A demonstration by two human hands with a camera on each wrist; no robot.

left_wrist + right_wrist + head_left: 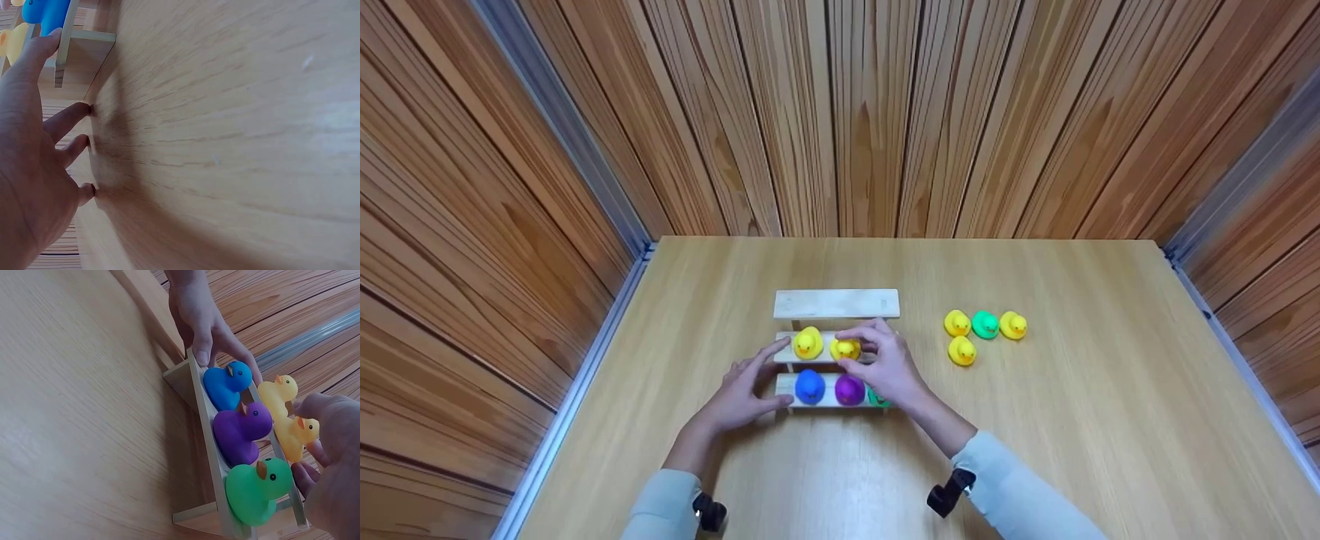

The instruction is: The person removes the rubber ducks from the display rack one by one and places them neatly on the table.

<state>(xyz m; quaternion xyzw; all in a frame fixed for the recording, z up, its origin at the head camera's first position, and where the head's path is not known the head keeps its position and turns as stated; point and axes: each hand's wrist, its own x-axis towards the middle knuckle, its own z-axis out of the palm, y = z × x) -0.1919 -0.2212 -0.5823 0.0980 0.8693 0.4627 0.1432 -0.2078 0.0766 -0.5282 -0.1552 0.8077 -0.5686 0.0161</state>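
A small wooden stepped shelf (837,304) stands on the table with rubber ducks on its lower two steps. My left hand (741,396) is at the shelf's left end, thumb on the lower step and fingers spread; several fingertips touch the table in the left wrist view. Between its thumb and fingers my right hand (887,365) pinches a yellow rubber duck (845,349) at the middle step, right of another yellow duck (808,343). Along the lower step sit a blue duck (228,386), a purple duck (242,433) and a green duck (253,495).
To the shelf's right, several more ducks sit on the table (1095,390): a green duck (985,325) among yellow ducks (962,351). Wood-plank walls (870,120) enclose the back and sides.
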